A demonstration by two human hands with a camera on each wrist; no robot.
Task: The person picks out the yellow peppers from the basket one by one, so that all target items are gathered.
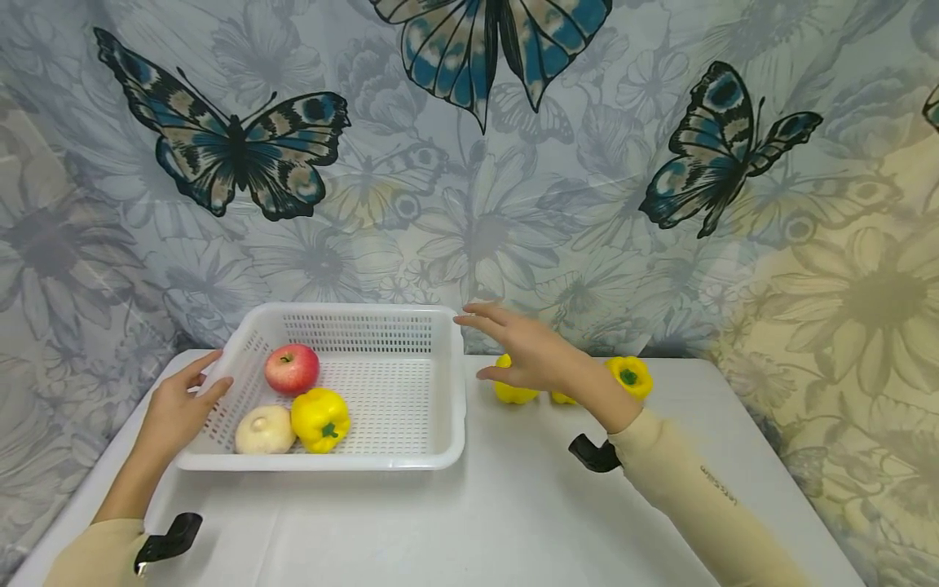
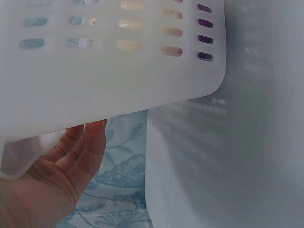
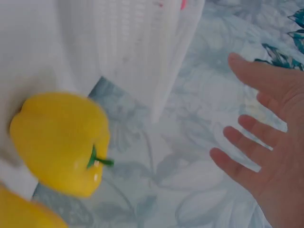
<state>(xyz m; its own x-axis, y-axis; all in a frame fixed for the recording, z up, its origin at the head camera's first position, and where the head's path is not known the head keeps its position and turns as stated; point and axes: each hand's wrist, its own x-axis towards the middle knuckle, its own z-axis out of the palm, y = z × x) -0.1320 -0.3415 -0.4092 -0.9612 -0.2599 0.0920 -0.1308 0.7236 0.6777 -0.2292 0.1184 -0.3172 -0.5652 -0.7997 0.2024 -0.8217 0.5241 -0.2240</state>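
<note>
A white plastic basket with slotted walls stands on the left of the table in the head view. Inside it sit a red apple, a pale, onion-like bulb and a yellow bell pepper. My left hand holds the basket's left rim; in the left wrist view its fingers go behind the basket's edge. My right hand has fingers spread near the basket's back right corner, holding nothing. A yellow bell pepper lies partly hidden under it; the right wrist view shows them apart.
Another yellow pepper stands right of the right forearm, and one more is mostly covered by that arm. The white table meets a butterfly-patterned backdrop at its back edge. Black wrist mounts stick out from both sleeves.
</note>
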